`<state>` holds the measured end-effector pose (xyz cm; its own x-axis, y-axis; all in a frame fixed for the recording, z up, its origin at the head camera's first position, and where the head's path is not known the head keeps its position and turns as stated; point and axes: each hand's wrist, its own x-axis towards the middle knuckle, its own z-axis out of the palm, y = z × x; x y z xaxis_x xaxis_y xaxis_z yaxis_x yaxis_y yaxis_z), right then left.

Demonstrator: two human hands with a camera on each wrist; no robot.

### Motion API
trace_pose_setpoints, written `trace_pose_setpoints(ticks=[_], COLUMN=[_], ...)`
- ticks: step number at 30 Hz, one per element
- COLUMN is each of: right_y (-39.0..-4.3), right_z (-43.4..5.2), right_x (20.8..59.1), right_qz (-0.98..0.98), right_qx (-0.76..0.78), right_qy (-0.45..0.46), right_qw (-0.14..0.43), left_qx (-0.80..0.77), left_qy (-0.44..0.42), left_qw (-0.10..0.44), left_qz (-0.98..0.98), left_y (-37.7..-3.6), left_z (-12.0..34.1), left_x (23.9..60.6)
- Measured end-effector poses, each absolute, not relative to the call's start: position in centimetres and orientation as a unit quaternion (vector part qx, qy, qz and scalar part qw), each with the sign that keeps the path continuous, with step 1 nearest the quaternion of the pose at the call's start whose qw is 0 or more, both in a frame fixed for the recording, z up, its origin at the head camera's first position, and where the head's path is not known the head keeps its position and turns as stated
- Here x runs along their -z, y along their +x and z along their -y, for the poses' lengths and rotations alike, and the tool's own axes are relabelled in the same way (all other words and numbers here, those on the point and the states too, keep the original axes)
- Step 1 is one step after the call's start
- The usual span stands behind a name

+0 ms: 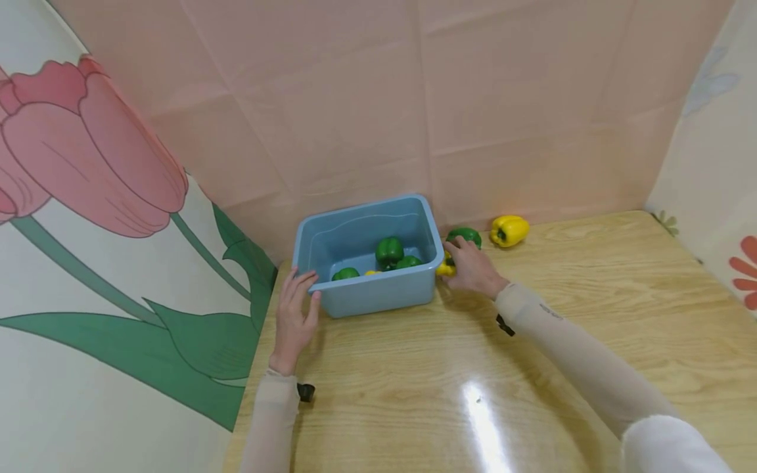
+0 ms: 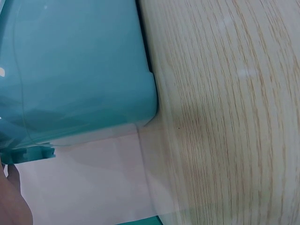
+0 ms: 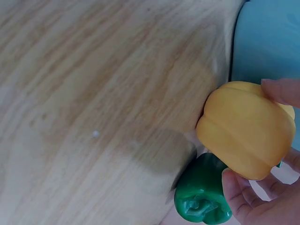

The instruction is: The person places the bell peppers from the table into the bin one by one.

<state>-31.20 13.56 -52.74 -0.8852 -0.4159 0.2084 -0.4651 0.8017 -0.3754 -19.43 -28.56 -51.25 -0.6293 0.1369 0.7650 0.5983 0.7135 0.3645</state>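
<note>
Pale-sleeved, the left hand [image 1: 296,314] rests at lower centre-left of the head view, fingers straight against the near-left corner of the blue plastic bin [image 1: 378,293]. Inside the bin lie three green peppers [image 1: 389,250] and a sliver of yellow. Just right of the bin, at frame centre, the right hand [image 1: 471,268] curls its fingers and thumb around a yellow pepper [image 3: 246,129] on the wooden table [image 1: 591,315], beside the bin's wall. A green pepper [image 3: 202,194] touches it. Further right, another yellow pepper [image 1: 508,230] lies near the pink backdrop.
</note>
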Motion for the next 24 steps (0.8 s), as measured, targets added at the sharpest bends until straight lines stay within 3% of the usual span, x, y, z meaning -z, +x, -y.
trace_pose_setpoints(ticks=[24], right_y=[-31.4], right_z=[-13.3], right_x=[54.7], right_qz=[0.945], right_qx=[-0.233], right_qy=[0.230], right_qw=[0.019], left_qx=[0.305], left_qy=[-0.227], left_qw=[0.381], left_qz=[0.843], left_y=[-19.6], left_z=[28.7], left_x=[51.3])
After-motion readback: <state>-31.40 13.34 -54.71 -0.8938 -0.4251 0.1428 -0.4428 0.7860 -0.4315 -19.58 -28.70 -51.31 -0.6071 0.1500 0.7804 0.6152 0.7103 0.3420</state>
